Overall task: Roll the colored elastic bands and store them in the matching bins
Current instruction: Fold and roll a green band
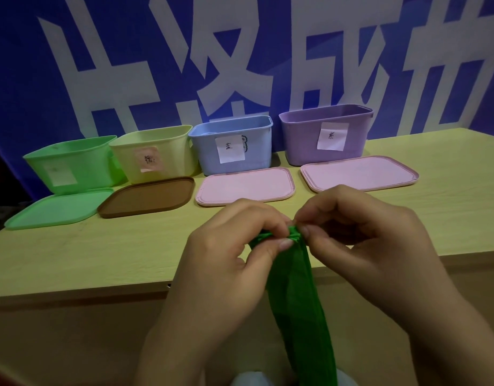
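1. Against a blue wall (26, 79), I see four bins (230, 144) and lids (244, 185) along the far table (73, 246).
2. Near edge: my left hand (226, 257) and right hand (360, 240) pinch the green band (296, 288) top, fingers curled.

Both hands, the left hand (226, 254) and the right hand (360, 240), are bare with short, unpainted nails; the forearms seem to be sleeveless, though the frame cuts them off.

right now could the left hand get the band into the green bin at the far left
Probably yes. The green bin stands open, its lid flat in front, with bare table between. But the left hand and right hand both pinch the green band, mostly unrolled.
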A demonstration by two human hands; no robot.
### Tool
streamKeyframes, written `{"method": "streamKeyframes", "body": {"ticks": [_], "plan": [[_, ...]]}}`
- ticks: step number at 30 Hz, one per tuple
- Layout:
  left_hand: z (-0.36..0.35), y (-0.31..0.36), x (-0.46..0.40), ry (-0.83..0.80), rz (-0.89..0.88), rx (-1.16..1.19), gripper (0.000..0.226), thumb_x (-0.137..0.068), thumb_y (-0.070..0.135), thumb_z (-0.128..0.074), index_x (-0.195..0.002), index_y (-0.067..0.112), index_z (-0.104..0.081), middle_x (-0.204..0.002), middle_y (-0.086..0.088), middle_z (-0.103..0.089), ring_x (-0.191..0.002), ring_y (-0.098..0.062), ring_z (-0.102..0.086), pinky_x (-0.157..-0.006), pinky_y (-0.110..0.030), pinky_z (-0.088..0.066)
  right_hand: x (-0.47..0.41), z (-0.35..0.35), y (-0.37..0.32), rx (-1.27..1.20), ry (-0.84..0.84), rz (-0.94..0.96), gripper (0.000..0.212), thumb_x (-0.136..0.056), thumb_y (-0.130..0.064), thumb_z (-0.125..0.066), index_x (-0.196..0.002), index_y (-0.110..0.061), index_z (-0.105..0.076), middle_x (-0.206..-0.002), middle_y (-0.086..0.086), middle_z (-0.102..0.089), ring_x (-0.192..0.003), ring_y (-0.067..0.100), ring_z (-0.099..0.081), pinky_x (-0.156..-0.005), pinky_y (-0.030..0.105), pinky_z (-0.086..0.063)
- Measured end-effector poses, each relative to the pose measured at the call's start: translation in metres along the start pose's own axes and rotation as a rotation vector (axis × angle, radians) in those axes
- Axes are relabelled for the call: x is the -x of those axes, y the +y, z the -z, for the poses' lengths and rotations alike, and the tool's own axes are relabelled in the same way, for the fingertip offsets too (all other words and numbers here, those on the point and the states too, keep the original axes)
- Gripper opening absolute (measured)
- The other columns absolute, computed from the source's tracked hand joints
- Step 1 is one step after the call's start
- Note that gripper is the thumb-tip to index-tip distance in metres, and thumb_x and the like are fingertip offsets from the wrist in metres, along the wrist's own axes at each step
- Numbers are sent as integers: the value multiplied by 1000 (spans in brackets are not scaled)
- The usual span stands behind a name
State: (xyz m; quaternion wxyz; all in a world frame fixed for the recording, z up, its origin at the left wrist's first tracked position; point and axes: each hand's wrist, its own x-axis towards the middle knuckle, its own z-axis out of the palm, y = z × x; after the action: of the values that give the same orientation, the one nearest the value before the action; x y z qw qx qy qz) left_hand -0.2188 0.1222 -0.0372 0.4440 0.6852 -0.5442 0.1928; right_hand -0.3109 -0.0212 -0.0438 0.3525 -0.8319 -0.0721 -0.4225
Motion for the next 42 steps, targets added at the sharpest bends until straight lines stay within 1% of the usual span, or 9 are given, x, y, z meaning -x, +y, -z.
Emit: {"method": "streamKeyframes", "body": {"ticks": [2, 10, 16, 18, 22, 27, 31, 37, 42], "plan": [[0, 1, 0, -2, 5, 9, 5, -78, 19, -62, -78, 15, -64, -89, 14, -61, -89, -2, -59, -75, -10, -45, 0, 1, 1, 34, 12, 2, 18, -78, -18, -65, -88, -31, -59, -84, -11, -63, -73, 2, -65, -63, 11, -50], [0, 5, -1, -22, 23, -8, 6, -76, 13, -69, -77, 19, -66, -81, 12, -60, -80, -8, -58, -66, -12, -44, 3, 7, -2, 41, -40, 41, 11, -79, -27, -56, -89, -32, -58, -88, -12, -63, -74, -2, -64, -64, 9, -51], [-4, 6, -13, 10, -3, -64, 12, -74, 14, -69, -77, 25, -65, -75, 13, -58, -78, -3, -57, -65, -7, -41, 2, 15, 0, -120, -107, -18, 15, -81, -33, -61, -96, -29, -61, -93, -17, -65, -87, 1, -66, -63, 21, -56], [-5, 5, -20, 17, 30, 23, 21, -74, 16, -69, -85, 32, -63, -79, 13, -62, -82, -1, -60, -71, -8, -45, -2, 16, 3, -161, -100, -51, 22, -76, -33, -66, -97, -28, -61, -96, -16, -65, -91, 1, -65, -64, 22, -57], [-7, 1, -36, 28, 141, 470, 42, -69, 19, -74, -105, 34, -59, -89, 11, -66, -86, -6, -65, -75, -19, -53, -14, 17, 9, -346, 13, -149, 22, -74, -13, -70, -90, -26, -63, -86, -8, -67, -84, 9, -67, -64, 22, -55], [-13, -12, -33, -33, 242, 625, 36, -61, 42, -79, -96, 35, -71, -98, 3, -72, -92, -16, -68, -76, -27, -55, -18, 21, 5, -385, 104, -203, 24, -79, -1, -67, -92, -21, -63, -88, -3, -69, -85, 11, -67, -69, 24, -56], [-18, -10, -27, 96, 207, 578, 24, -64, 31, -72, -88, 33, -74, -90, 2, -74, -88, -17, -69, -77, -26, -55, -15, 23, 4, -364, 100, -202, 25, -82, -2, -65, -94, -24, -65, -91, -4, -69, -90, 11, -66, -72, 23, -56], [-14, -2, -22, 75, 183, 588, 14, -64, 30, -71, -78, 30, -74, -75, 6, -71, -74, -11, -66, -69, -24, -55, -15, 25, -7, -91, -33, -49, 18, -77, -31, -65, -95, -34, -64, -94, -13, -64, -97, 6, -61, -73, 17, -54], [-9, -2, -21, 92, 204, 652, 10, -58, 28, -73, -68, 29, -74, -68, 9, -70, -68, -8, -66, -64, -22, -55, -21, 28, -13, -91, -95, -132, 23, -79, -17, -69, -95, -34, -67, -94, -12, -67, -95, 5, -62, -79, 24, -55]]}}
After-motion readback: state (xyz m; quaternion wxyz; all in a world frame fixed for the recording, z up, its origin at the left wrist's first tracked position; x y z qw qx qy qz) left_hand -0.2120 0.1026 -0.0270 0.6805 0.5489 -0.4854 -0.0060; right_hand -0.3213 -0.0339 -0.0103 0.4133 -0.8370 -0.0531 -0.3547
